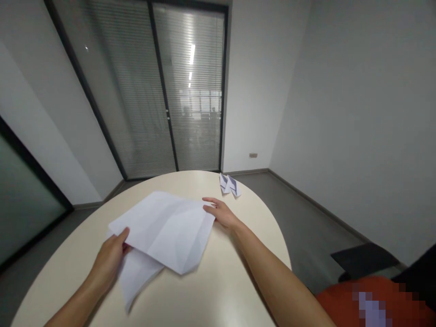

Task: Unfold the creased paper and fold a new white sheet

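a white sheet of paper (166, 231) spans the gap between two bare hands above the near-left part of a round, cream-coloured table (200, 299). the left hand (109, 255) grips the sheet by its lower left edge, thumb on top and the other fingers curled underneath. the right hand (221, 213) pinches the upper right corner, with the thumb on the upper face and one finger reaching past the far edge. the hands are well apart, each clamped on the paper. soft creases run across the sheet, and its near edge comes to a blunt point. under it, beside the left hand, another layer of white paper (139, 276) shows, its tip pointing toward the person; whether it is a separate sheet cannot be told. near the far right edge of the table stand or lie two small folded paper pieces (233, 185), side by side. beyond the table are glass panels with blinds (195, 131) in dark frames, and a pale wall (354, 104) rises on the right.
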### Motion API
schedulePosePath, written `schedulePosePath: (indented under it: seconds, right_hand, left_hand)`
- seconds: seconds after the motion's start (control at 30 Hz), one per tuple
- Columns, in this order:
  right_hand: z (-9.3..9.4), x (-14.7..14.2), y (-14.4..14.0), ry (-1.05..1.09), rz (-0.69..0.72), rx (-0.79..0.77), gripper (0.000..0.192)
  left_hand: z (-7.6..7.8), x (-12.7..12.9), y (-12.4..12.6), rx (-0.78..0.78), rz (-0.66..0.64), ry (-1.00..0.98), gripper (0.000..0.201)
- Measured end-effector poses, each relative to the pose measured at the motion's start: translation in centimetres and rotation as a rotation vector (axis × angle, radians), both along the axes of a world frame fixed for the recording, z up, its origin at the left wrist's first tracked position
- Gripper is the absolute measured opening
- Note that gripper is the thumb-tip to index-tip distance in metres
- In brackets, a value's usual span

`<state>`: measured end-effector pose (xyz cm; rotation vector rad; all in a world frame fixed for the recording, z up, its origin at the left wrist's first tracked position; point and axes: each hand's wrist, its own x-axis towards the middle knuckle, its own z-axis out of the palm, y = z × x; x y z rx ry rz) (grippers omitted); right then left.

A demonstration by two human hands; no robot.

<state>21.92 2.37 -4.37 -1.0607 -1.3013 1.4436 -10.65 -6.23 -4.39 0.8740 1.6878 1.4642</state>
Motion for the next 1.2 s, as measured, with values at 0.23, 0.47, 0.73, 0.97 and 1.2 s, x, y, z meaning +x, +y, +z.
schedulePosePath:
  seconds: [0.23,0.47,0.73,0.97,1.2]
  right_hand:
    - [5.0,-6.8,-0.9,0.120,0.109,-0.027,0.024]
    - [2.4,-9.8,-2.9,-0.441,0.180,0.097,0.033]
    - [0.0,-8.2,-5.2,-0.709,0.252,0.120,0.040]
    - [1.3,-5.8,-4.9,-1.023,0.437,0.358,0.064]
    - [2.6,-4.7,-3.6,-1.070,0.732,0.581,0.084]
  left_hand:
    - [3.6,-5.2,1.9,0.069,0.110,-0.222,0.012]
    - [2.1,-9.5,3.1,-0.146,-0.064,0.245,0.058]
    - [-2.1,-4.5,0.8,0.030,-0.219,1.285,0.053]
    - [-3.2,-1.8,0.0,0.030,-0.365,1.424,0.052]
    - [-2.0,-1.4,1.2,0.226,-0.622,1.418,0.037]
